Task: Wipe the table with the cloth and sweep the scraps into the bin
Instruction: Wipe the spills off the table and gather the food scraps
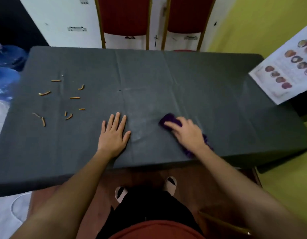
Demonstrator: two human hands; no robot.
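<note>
Desk [209, 80] covered in dark grey fabric, creased lengthwise in two or three lines. Person stands at the near edge; both forearms bare.

Left hand [114, 135] flat on the desk, palm down, near the middle of the near edge. Fingers [117, 120] straight and slightly spread, holding nothing.

Right hand [186, 131] pressed on top of the purple cloth [170, 119], right of centre. Fingers curled over the cloth's front part, bearing it down onto the desk; cloth bunched, one end showing ahead of the fingertips, the other trailing out beside the wrist toward the near edge. Hand and cloth slightly blurred.

Faint pale smear on the fabric between the two hands.

Scraps [63, 100]: about ten short orange-brown sticks, scattered loose over the left part of the desk, well apart from the cloth and left of the left hand. None touching either hand.

No bin to be seen in this view.

Surroundings: two red chairs [127, 16] against the far side of the desk; blue bottles [6, 66] at the left end; a printed sheet [287, 69] with round food pictures at the far right, overlapping the desk corner. Yellow-green wall on the right.
</note>
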